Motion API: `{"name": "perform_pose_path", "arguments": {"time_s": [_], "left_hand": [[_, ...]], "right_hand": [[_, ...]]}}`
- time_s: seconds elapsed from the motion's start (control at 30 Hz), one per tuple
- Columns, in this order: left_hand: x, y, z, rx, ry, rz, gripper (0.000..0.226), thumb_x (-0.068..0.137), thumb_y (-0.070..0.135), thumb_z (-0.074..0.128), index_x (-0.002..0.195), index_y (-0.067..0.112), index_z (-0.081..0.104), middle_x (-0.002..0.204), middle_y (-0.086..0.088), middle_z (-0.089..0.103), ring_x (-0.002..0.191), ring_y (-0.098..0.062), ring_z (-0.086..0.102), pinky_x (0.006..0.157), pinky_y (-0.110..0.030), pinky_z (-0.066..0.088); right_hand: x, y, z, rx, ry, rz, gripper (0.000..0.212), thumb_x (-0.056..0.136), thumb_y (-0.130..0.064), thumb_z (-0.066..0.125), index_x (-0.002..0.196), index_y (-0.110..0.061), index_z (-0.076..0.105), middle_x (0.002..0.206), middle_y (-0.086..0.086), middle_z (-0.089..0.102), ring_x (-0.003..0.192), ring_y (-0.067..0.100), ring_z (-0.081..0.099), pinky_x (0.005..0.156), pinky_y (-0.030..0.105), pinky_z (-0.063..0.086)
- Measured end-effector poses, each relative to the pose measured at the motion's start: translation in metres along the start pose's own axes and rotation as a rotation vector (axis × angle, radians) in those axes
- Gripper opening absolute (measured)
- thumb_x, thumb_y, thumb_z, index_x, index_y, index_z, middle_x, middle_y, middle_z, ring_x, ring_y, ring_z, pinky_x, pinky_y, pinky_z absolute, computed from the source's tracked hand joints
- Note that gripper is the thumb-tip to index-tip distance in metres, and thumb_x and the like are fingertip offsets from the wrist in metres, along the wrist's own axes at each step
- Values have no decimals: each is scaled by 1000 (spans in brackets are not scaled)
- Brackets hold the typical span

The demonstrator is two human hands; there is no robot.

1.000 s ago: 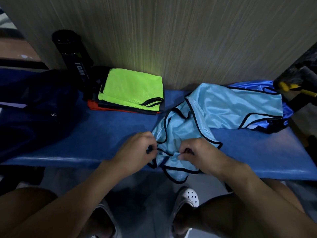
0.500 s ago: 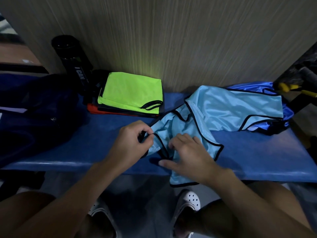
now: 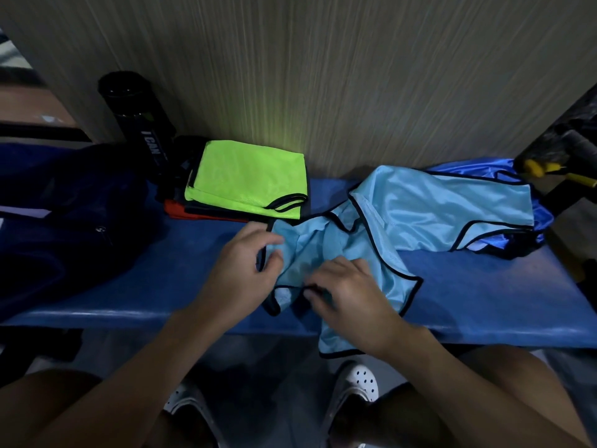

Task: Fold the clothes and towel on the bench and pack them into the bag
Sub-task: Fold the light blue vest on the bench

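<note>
Left hand point(image 3: 245, 263): thumb and forefinger closed together on the black-trimmed edge of the light-blue bib point(image 3: 391, 270), the other fingers curled beside them. Right hand point(image 3: 352, 299): knuckles up and fingers curled down on the same bib, thumb and forefinger nipping a loop of its black trim near the front of the bench point(image 3: 161, 286). We list the two hands as near each other but apart, with rumpled cloth between them. Light-blue bib: unfolded and creased, lying at the middle of the blue bench, one black-edged corner hanging over the front lip below the right wrist. Second light-blue bib point(image 3: 436, 205): spread further back and to the right, its near edge touching the first; we cannot tell how far the two overlap. Royal-blue garment point(image 3: 546, 215): under the second bib, showing at its back and right sides. Folded stack, left of centre against the wall: neon-green bib point(image 3: 245, 176) on top, dark layers under it, an orange piece point(image 3: 174, 211) at the bottom. Navy bag point(image 3: 64, 221): slumped on the left end of the bench, well apart from both hands. Black cylinder point(image 3: 135, 118): leaning at the wall behind the bag and the stack, white lettering on its side. Wood-grain wall panel point(image 3: 323, 76): behind the bench. Yellow-handled tool point(image 3: 542, 168): at the far right, partly hidden. White perforated clog point(image 3: 358, 383): on the floor below the bench, between our bare knees.
</note>
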State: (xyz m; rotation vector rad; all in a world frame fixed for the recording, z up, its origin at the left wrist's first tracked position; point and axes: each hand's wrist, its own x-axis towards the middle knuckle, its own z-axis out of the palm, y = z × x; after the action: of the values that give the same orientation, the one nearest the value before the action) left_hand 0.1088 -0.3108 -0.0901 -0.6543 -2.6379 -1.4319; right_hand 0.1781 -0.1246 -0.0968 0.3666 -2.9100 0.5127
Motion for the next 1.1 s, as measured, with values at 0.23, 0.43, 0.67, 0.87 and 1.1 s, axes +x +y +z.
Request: {"name": "perform_pose_path", "arguments": {"time_s": [0.23,0.43,0.67,0.87,1.1], "left_hand": [[-6,5,8,372,52,287,25,83,31,55,98,17,70,108,4,54,103,-18,51,86,-32,34],[-17,11,34,222,-362,466,26,88,39,61,107,23,68,108,15,61,106,-6,53,92,-30,37],[-10,39,53,-250,-135,-68,36,83,51,64,106,23,68,98,12,68,94,-1,62,82,-19,46],[9,36,41,-451,-65,-398,23,89,28,72,90,5,71,88,-12,74,79,-21,69,78,-47,57],[33,8,25,-298,252,-337,17,93,11,66,86,-4,64,86,-26,67,68,-19,57,64,-45,54]], "right_hand": [[-3,32,-25,-133,138,484,36,89,-27,58,124,-22,54,120,2,54,114,25,46,94,40,30],[-12,61,-32,-53,-108,797,37,90,-28,61,119,-19,40,108,5,57,108,31,52,88,45,36],[-7,39,-42,870,156,466,17,93,-18,64,91,-1,66,85,21,69,77,11,61,75,40,53],[-10,23,-37,938,-58,254,46,94,18,41,107,-17,68,108,-5,72,107,3,65,91,14,47],[-19,45,-24,410,-124,531,15,86,-27,72,81,-22,58,72,-10,58,66,7,54,62,22,42]]}}
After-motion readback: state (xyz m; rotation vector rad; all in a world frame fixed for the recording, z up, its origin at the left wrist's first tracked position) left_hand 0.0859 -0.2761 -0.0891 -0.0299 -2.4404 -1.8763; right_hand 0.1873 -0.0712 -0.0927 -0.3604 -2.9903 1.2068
